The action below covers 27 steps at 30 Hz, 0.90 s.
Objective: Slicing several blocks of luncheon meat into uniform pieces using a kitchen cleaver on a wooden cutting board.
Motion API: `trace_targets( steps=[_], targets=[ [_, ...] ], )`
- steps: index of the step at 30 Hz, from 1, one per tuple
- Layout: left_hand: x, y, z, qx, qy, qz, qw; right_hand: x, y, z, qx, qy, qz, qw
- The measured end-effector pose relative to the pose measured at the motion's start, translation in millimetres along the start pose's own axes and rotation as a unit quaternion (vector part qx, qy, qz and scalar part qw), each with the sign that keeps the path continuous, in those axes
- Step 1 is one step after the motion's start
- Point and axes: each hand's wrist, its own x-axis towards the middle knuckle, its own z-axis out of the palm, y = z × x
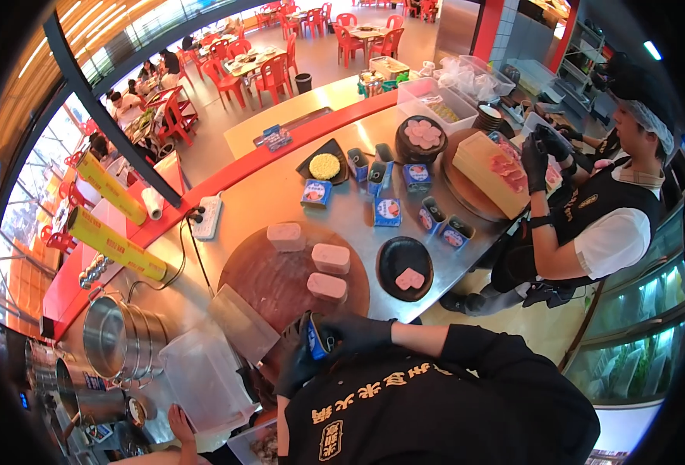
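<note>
My left hand, in a black glove, is wrapped around a blue luncheon-meat tin close to my chest. My right hand, also gloved in black, is on the tin's top, where a ring pull seems to show; its fingertips are partly hidden. Just ahead lies a round wooden chopping board. On it stand several blocks of pink luncheon meat. At the board's left edge rests a broad cleaver blade. Right of the board, a black plate carries pink meat slices.
Blue tins, some opened, stand across the steel counter. Beyond are a dish of noodles and a bowl of round slices. A co-worker stands at right. Steel pots and a clear plastic bin sit at left.
</note>
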Motion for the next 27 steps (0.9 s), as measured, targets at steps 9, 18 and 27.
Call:
trace_targets(
  steps=[9,18,27],
  targets=[
    [-1.6,-5.1,27.0,-0.022,0.115,-0.101,0.988,1.3,14.6,8.8,-0.082,0.1,0.014,0.992],
    [-11.0,-38.4,72.0,-0.301,0.186,-0.114,0.928,3.2,10.3,-67.1,-0.031,0.229,0.104,0.967],
    [-21.3,-74.7,93.0,-0.295,0.161,-0.212,0.918,9.8,176.2,-182.3,-0.404,0.348,0.36,0.765]
  ],
)
